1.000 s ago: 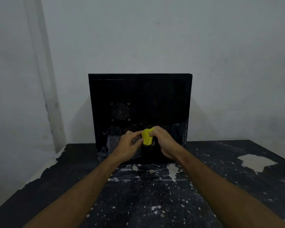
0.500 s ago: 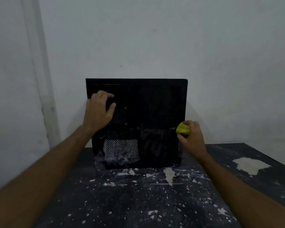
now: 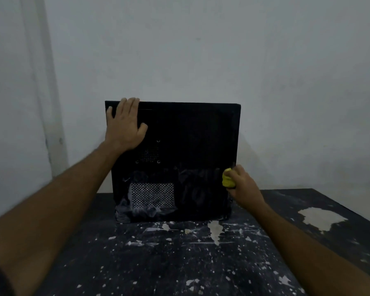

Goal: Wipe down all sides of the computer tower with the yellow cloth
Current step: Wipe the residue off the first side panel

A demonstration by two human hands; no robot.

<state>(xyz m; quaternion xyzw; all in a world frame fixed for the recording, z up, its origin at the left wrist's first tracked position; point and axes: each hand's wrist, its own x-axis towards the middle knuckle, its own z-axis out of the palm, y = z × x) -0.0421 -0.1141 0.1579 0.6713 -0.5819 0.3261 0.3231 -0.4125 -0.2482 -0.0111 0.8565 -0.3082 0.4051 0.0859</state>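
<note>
One hand flat on tower, other hand gripping cloth

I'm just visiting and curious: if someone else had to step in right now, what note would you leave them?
Left hand: flat, fingers straight, pressed on the upper left of the computer tower, steadying it.
Right hand: grip closed on the bunched yellow cloth, at the tower's lower right edge.
The tower stands upright on the paint-flecked table, near the wall.
Done: hard to tell; pale dusty smears remain around the lower mesh vent.
Left: clean that facing panel, then the top, the ends and the hidden back.
</note>
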